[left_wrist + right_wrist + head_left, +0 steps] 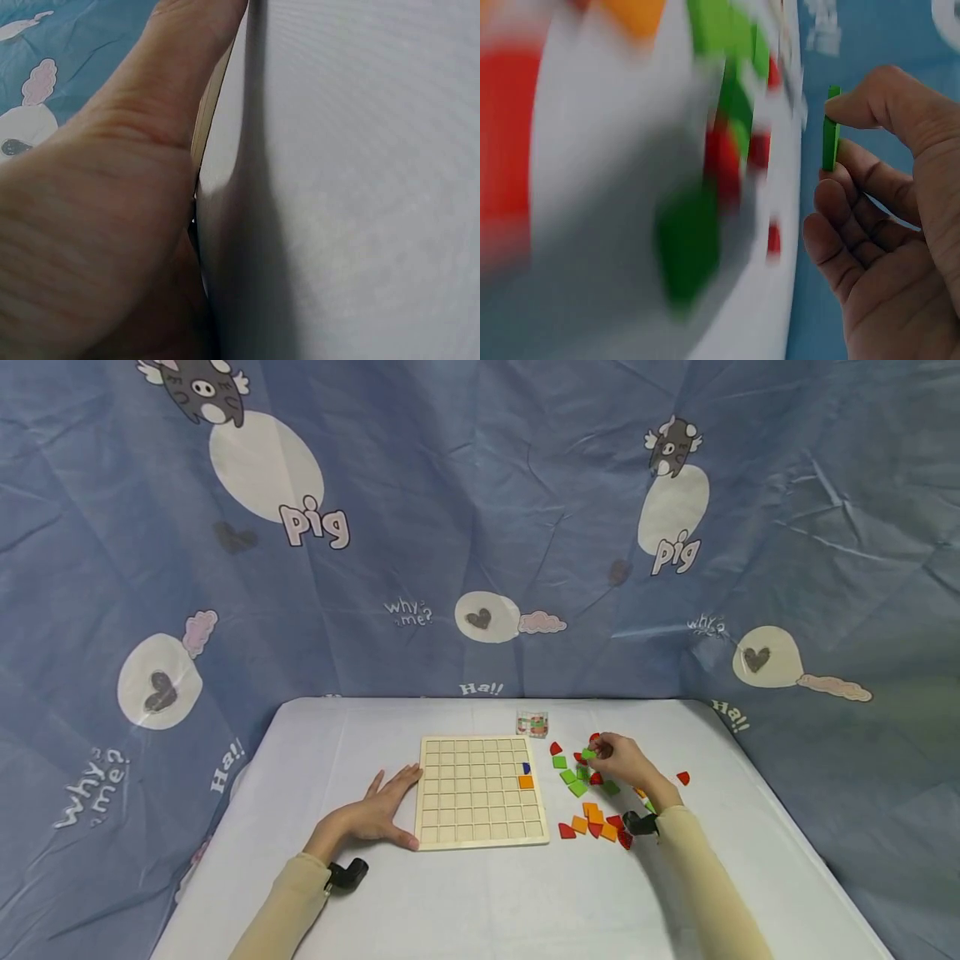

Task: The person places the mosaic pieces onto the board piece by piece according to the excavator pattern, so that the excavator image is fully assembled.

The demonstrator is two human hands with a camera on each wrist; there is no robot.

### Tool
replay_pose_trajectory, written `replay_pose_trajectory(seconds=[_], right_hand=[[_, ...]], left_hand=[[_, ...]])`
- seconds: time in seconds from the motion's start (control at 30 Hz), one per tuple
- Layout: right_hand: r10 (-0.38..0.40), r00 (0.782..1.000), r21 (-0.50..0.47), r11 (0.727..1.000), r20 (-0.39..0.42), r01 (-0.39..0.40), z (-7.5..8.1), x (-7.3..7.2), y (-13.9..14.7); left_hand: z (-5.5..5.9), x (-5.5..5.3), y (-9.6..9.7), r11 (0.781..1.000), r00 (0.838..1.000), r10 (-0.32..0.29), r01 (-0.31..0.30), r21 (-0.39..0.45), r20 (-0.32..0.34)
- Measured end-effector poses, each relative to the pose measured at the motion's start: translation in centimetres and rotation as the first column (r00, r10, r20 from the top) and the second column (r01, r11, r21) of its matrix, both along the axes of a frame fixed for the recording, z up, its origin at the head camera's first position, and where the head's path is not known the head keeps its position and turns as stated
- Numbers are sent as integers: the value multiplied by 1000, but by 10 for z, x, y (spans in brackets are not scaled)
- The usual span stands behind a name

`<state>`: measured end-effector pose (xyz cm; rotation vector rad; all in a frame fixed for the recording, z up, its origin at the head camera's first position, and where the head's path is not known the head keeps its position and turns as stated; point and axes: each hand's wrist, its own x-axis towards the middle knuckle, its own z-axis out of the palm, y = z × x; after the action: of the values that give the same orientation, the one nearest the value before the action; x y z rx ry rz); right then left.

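Note:
A wooden grid board [480, 817] lies flat on the table. Along its left edge rests my left hand [377, 810], fingertips and thumb spread against the frame; the left wrist view shows mostly its thumb side and palm heel [97, 225]. My right hand [628, 763] pinches a thin green tile [831, 139] between thumb and fingertips, above the loose pieces to the right of the board. Near the board's right side sit an orange square tile [526, 782] and a small dark blue piece [527, 768], one above the other.
Several green square tiles [567, 777] and red quarter-round pieces [556, 748] lie scattered beneath the right hand. Nearer me is a cluster of orange tiles [593, 814] and red pieces. One red piece [683, 777] lies far right. Behind the board is a small printed packet [532, 724].

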<state>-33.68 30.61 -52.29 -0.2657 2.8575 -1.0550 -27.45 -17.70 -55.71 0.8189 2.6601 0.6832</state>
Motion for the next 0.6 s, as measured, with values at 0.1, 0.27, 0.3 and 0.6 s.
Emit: replay_pose_trajectory(seconds=[0.1, 0.27, 0.3, 0.6], right_hand=[[77, 997, -13, 997, -19, -78, 2, 1, -29], [194, 980, 6, 981, -39, -194, 3, -1, -73], [211, 976, 17, 977, -45, -210, 3, -2, -81], [332, 942, 51, 943, -38, -330, -5, -14, -122]], left_hand=[[1, 0, 0, 1000, 1000, -4, 4, -5, -9], [2, 0, 0, 1000, 1000, -3, 2, -9, -16], [2, 0, 0, 1000, 1000, -3, 3, -8, -16], [0, -1, -1, 1000, 1000, 8, -8, -4, 2]])
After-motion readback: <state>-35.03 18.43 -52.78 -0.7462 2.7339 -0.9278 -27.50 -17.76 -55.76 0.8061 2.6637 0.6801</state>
